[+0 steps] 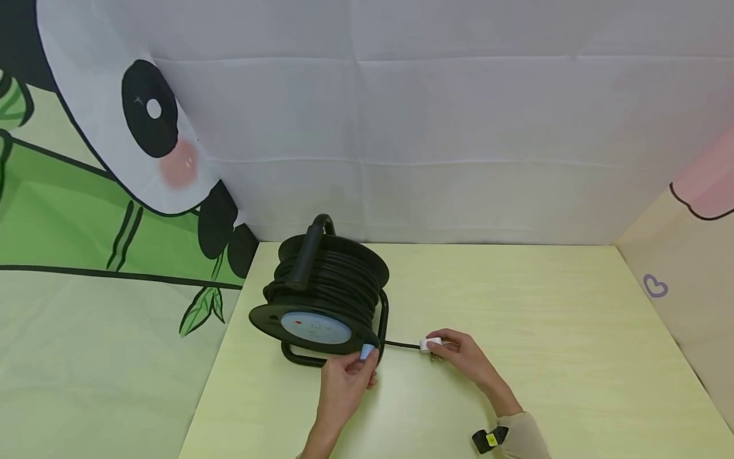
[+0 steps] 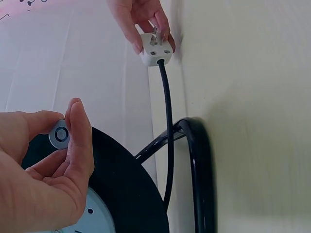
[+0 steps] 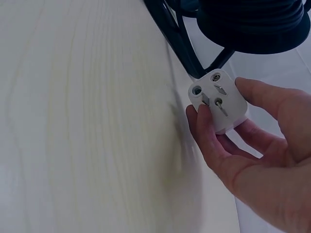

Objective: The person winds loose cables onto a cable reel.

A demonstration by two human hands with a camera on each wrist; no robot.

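A black cable reel (image 1: 355, 280) wound with black cable stands on its tube frame, a pale blue disc (image 1: 316, 327) on its near face. My left hand (image 1: 346, 387) pinches a small light-blue knob (image 1: 367, 350) at the rim of that face. In the left wrist view the round end of the knob (image 2: 59, 135) shows between thumb and fingers. To the right of the reel, my right hand (image 1: 469, 360) holds a white plug (image 1: 425, 345) at the end of the cable (image 1: 402, 345). Metal prongs and screw holes show on the plug (image 3: 228, 107) in the right wrist view.
The reel sits at the left of a pale wooden table (image 1: 545, 319). Behind it hangs a white cloth (image 1: 459, 127), and a printed cartoon cloth (image 1: 115, 242) covers the left side. My right wrist wears a black strap device (image 1: 490, 439).
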